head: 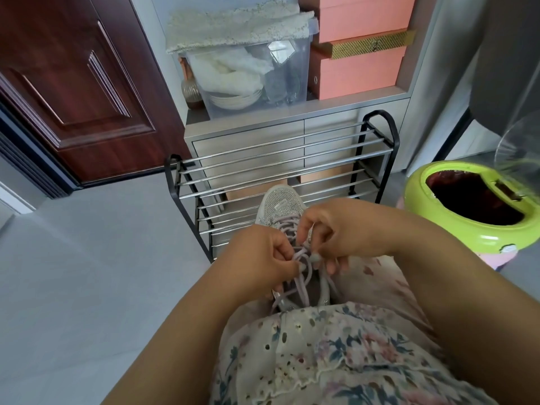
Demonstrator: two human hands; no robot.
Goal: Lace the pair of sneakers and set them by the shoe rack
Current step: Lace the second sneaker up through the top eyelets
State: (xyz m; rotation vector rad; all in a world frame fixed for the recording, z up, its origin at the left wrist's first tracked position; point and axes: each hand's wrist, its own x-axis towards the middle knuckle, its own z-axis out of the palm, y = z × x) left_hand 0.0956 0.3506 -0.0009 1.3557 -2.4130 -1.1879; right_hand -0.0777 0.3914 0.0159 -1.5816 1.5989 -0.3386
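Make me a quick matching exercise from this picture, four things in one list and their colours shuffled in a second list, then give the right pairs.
Things:
1. Door
2. Bin
3. Stacked boxes
4. Shoelace

Colours:
A. Lime green
B. Pale lilac
C. Dark reddish brown
D. Salmon pink

Pairs: 1-C, 2-A, 3-D, 4-B

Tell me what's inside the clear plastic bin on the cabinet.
Through the clear plastic bin's wall show stacked pale plates, white fluffy fabric and what look like glass items. A speckled mat covers the lid, hiding the view from above; the back contents are unclear.
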